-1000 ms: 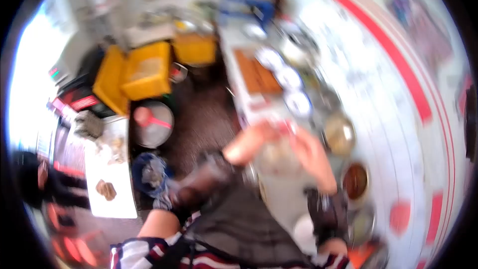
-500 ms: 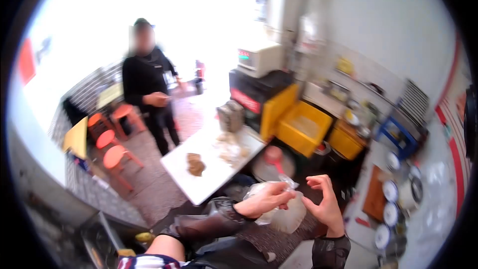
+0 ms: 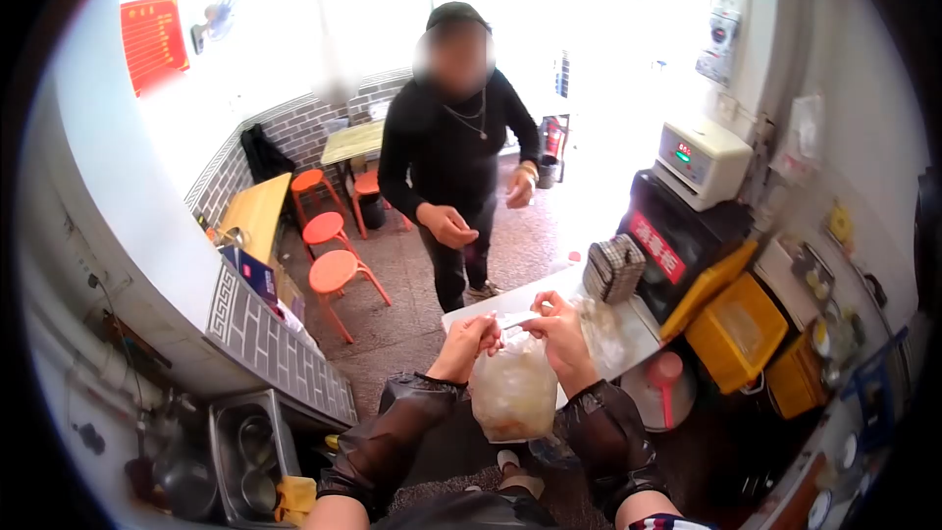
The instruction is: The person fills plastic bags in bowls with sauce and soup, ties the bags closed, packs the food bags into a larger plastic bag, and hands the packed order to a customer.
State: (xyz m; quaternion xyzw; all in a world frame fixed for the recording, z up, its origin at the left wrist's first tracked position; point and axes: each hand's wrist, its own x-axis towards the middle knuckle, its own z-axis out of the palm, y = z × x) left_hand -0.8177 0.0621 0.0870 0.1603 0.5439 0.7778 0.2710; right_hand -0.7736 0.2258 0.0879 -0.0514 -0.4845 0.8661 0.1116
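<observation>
A clear plastic bag (image 3: 512,395) with pale contents hangs below my two hands, over the near edge of a white table (image 3: 628,339). My left hand (image 3: 468,345) pinches the left side of the bag's top. On the right side, my right hand (image 3: 561,332) has its fingers closed on the other part of the bag's top. The bag's neck is stretched between them. Across the white table stands a person in black (image 3: 446,152), whose hands are apart from mine.
Orange stools (image 3: 335,271) and wooden tables (image 3: 257,219) stand at the left. A checkered box (image 3: 614,269), a black cabinet (image 3: 677,236) and yellow crates (image 3: 736,331) are at the right. A metal sink (image 3: 257,451) lies low at the left.
The view has swung left toward the person in black. My right hand, spread apart from the bag half a second ago, has closed on its top. The bag now hangs between both hands.
</observation>
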